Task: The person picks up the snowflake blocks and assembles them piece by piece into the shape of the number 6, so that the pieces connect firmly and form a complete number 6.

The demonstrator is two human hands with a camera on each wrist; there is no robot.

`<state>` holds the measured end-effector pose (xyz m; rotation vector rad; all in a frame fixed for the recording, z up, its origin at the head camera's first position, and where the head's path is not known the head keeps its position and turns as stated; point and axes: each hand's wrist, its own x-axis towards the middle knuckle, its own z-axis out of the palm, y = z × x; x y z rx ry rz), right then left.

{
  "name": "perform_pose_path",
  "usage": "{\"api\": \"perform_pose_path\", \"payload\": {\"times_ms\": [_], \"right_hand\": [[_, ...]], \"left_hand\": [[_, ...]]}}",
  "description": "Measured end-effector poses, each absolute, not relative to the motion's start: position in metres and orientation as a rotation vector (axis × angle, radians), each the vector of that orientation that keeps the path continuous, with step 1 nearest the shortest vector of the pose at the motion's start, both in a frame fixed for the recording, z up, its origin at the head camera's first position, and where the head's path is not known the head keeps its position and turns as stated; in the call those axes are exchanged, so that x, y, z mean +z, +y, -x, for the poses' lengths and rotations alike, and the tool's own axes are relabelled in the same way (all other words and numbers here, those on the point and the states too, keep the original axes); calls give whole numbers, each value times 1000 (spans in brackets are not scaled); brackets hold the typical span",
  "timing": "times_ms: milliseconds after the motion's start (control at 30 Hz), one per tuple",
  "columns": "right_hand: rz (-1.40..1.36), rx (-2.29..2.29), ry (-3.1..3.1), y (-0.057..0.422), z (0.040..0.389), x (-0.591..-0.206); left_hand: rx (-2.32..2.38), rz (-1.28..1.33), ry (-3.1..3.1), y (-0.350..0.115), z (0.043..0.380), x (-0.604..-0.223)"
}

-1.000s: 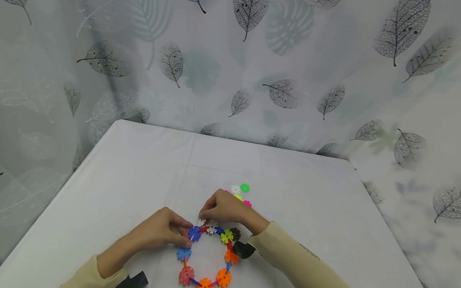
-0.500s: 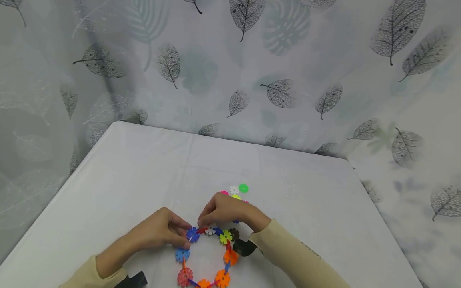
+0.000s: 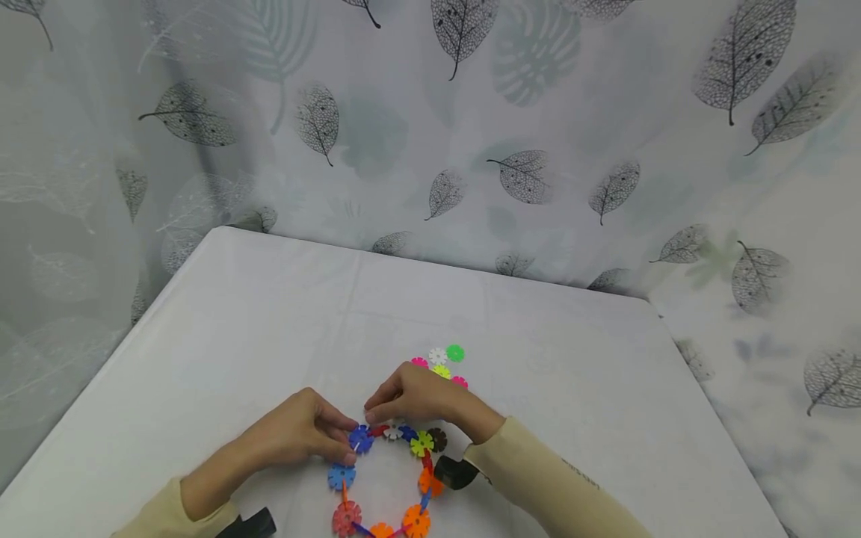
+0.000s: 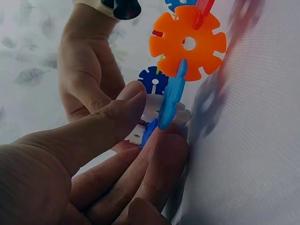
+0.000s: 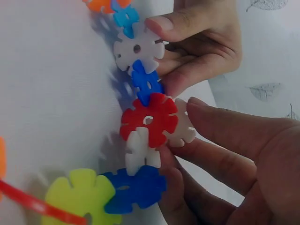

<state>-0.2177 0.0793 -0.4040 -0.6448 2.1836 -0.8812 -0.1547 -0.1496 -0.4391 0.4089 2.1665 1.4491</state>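
A ring of interlocking snowflake discs, among them an orange disc (image 3: 417, 521) and a light blue disc (image 3: 341, 476), lies near the table's front in the head view. At its upper left, my left hand (image 3: 296, 433) holds the ring, thumb on a white disc (image 5: 136, 49) linked to a blue disc (image 5: 147, 83). My right hand (image 3: 420, 396) reaches over the top of the ring. Between its thumb and fingers it pinches another white disc (image 5: 185, 129), which sits against the edge of a red disc (image 5: 150, 119). Fingers partly hide both white discs.
Behind my right hand lie several loose discs, including a green disc (image 3: 455, 353), a white disc (image 3: 438, 356) and a yellow disc (image 3: 441, 370). A brown disc (image 3: 439, 439) sits at the ring's outer right. White cloth covers the table (image 3: 269, 321); a leaf-print curtain (image 3: 403, 134) hangs behind.
My right hand has shifted slightly left. The white disc at its fingertips, visible one second ago in the head view, is now hidden there. The left hand and ring stay nearly still.
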Motion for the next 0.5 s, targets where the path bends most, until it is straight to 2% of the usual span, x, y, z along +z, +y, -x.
{"api": "perform_pose_path", "payload": {"times_ms": [500], "right_hand": [[685, -921, 2294, 86, 212, -417]], "left_hand": [[1453, -414, 2170, -147, 156, -440]]}}
